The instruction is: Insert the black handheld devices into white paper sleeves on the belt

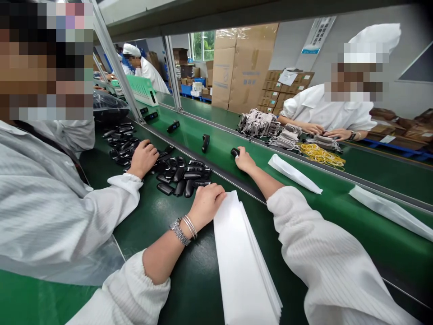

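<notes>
My left hand [206, 205] lies on the near end of a stack of white paper sleeves [241, 266], with its fingers folded over the edge. A steel watch and thin bangles sit on that wrist. My right hand [244, 161] reaches over a metal rail [216, 178] and grips a small black plastic fob [235, 152] on a green conveyor belt [216, 151]. A loose pile of similar black fobs [179, 174] lies left of my left hand, where a co-worker's hand [144, 158] rests among them.
Single white sleeves [294, 174] lie on the belt. Across it, a co-worker's hands [324, 132] work beside bundled cords [257, 123] and yellow rubber bands [321, 155]. Two black fobs [205, 143] stand further along. Cardboard boxes [243, 67] are stacked behind.
</notes>
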Demonstrator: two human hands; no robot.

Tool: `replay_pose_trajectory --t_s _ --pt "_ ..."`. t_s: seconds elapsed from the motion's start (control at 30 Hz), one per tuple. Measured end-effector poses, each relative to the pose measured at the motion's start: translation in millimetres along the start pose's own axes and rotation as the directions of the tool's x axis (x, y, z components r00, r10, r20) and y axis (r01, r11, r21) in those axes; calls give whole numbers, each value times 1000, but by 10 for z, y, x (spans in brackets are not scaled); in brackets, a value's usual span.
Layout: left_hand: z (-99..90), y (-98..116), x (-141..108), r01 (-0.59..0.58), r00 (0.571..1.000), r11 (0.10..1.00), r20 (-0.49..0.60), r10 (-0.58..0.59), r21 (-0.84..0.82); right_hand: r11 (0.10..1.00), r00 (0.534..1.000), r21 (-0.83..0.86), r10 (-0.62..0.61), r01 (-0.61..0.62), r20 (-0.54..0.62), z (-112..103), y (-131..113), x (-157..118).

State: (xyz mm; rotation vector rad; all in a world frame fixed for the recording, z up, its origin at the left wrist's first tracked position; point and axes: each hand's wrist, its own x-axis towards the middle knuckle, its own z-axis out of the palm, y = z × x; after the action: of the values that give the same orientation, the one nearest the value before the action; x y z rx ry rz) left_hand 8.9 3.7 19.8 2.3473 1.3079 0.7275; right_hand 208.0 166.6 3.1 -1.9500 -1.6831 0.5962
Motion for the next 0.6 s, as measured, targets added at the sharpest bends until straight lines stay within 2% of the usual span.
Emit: replay_pose_trajectory --t_s 0.07,0.1,0.17,0.23,0.3,0.43,0.53,0.6 --pt "-20 8 6 -31 999 999 -17 30 -13 958 1000 285 20 -20 6 -17 29 -82" --pt "-26 10 8 -46 999 999 -26 45 -25 896 1000 443 13 -17 11 -40 39 -167" --pt "-33 13 7 -76 996 996 -47 74 -38 707 999 707 -40 21 11 -115 44 -414" --pt "-38 16 3 -108 992 994 -72 106 -22 522 991 849 -133 78 -9 -213 27 -711" --pt "-43 23 -3 -135 985 991 -105 134 -7 432 982 897 -191 96 -13 -301 -4 -989" --pt "-59 59 -10 -175 972 982 -170 161 -71 429 973 901 -225 59 43 -323 -56 -1316" --pt "-74 95 -15 -225 962 958 -200 188 -179 466 959 883 -272 54 85 -222 -71 -1415" --pt "-83 114 -15 -243 949 937 -260 176 -252 481 934 876 -330 40 139 -143 -79 -1486"
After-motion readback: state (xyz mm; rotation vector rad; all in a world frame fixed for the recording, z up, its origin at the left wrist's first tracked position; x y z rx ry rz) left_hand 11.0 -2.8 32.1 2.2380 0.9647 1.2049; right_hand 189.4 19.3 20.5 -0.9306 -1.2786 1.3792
